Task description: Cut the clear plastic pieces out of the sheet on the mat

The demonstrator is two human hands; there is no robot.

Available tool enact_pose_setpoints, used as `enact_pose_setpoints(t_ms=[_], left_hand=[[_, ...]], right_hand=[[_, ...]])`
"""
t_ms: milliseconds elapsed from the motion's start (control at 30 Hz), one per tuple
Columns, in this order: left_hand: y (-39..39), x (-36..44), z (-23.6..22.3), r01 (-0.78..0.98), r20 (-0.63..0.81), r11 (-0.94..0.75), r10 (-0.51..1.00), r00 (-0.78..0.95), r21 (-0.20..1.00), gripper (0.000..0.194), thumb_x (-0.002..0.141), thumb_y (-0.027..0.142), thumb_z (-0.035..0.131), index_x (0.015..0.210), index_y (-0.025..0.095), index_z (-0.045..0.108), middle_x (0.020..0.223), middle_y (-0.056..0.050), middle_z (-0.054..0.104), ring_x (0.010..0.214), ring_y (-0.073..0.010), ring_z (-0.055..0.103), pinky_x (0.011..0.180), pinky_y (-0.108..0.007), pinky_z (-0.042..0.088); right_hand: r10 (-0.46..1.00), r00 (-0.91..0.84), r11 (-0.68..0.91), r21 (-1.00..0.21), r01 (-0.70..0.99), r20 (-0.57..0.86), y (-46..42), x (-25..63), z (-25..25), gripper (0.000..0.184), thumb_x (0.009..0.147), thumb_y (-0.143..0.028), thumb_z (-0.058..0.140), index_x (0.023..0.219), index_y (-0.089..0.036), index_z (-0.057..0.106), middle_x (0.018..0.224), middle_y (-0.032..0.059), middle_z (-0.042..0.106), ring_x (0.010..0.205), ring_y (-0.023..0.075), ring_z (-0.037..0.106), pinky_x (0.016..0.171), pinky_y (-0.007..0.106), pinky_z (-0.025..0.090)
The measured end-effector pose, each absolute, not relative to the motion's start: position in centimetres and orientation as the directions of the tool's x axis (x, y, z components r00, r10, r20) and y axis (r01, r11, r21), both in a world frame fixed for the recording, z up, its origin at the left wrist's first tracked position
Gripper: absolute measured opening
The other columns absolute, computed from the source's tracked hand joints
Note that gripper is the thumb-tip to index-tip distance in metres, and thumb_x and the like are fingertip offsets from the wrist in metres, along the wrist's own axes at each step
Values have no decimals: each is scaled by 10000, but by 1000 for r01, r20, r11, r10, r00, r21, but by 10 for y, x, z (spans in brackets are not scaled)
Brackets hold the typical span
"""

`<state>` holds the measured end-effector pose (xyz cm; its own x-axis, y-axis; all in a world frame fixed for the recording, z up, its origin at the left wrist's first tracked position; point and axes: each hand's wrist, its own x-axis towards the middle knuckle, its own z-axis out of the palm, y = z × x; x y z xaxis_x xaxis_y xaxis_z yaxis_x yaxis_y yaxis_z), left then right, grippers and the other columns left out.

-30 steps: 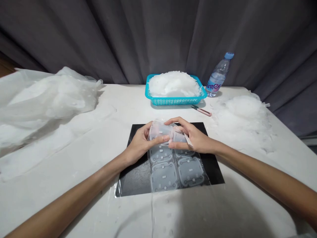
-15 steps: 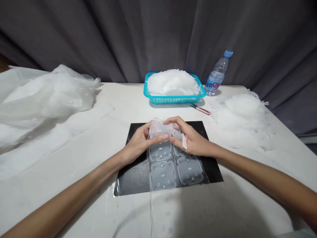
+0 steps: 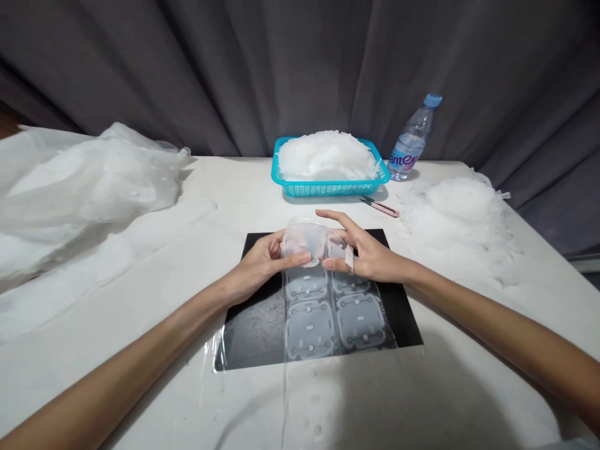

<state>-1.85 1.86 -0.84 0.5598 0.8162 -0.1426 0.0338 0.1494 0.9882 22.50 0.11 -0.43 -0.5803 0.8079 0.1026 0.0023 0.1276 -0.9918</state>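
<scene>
A clear plastic sheet (image 3: 309, 325) bearing several translucent, rounded-square pieces lies over a black mat (image 3: 255, 334). Its far end is lifted in my two hands. My left hand (image 3: 274, 259) grips the left edge, thumb across the front of one frosted square (image 3: 304, 240) and fingers behind it. On the right edge, my right hand (image 3: 359, 250) keeps its thumb in front and some fingers behind the film, with the index finger raised and straight. A small pale strip (image 3: 349, 257) shows against the right thumb; what it is, I cannot make out.
A turquoise basket (image 3: 330, 189) heaped with white translucent pieces stands at the back. Beside it are a water bottle (image 3: 407, 150) and pink-handled thread snips (image 3: 380, 207). More translucent pieces (image 3: 462, 222) are piled right; a large translucent bag (image 3: 107, 175) lies left.
My right index finger has lifted off the film and straightened. The frosted square at my left thumb now shows more fully. Both hands stay at the sheet's far end.
</scene>
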Motion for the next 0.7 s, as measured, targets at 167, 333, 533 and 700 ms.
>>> enact_pose_setpoints(t_ms=[167, 333, 533, 700], left_hand=[[18, -19, -9, 38, -146, 152, 810, 567, 988, 523, 840, 348, 857, 1302, 177, 683, 1291, -105, 746, 1129, -251, 716, 969, -312, 561], [18, -20, -9, 40, -142, 145, 815, 562, 989, 513, 825, 340, 867, 1276, 169, 694, 1273, -103, 751, 1117, -246, 711, 984, -322, 552], [17, -19, -7, 65, -184, 177, 819, 543, 982, 330, 821, 398, 869, 1026, 152, 791, 1033, -79, 805, 917, -204, 727, 874, -295, 563], [11, -13, -5, 116, -225, 193, 832, 507, 974, 317, 793, 444, 880, 872, 146, 807, 905, -60, 798, 795, -182, 698, 769, -271, 549]], right_hand=[[819, -567, 89, -996, -25, 88, -3, 222, -2, 815, 875, -405, 815, 1513, -227, 339, 1095, 61, 706, 909, 170, 664, 788, 301, 523], [851, -514, 116, -993, -24, 112, -4, 220, -6, 686, 891, -384, 798, 1437, -227, 413, 1027, 35, 705, 820, 139, 638, 712, 260, 496], [861, -473, 223, -975, 18, 188, -7, 219, -9, 564, 922, -321, 744, 1403, -251, 458, 1069, 42, 676, 915, 181, 655, 750, 297, 527], [846, -470, 307, -951, 39, 254, -12, 217, -5, 522, 935, -243, 691, 1406, -246, 468, 1165, 66, 663, 1024, 214, 664, 855, 344, 531]])
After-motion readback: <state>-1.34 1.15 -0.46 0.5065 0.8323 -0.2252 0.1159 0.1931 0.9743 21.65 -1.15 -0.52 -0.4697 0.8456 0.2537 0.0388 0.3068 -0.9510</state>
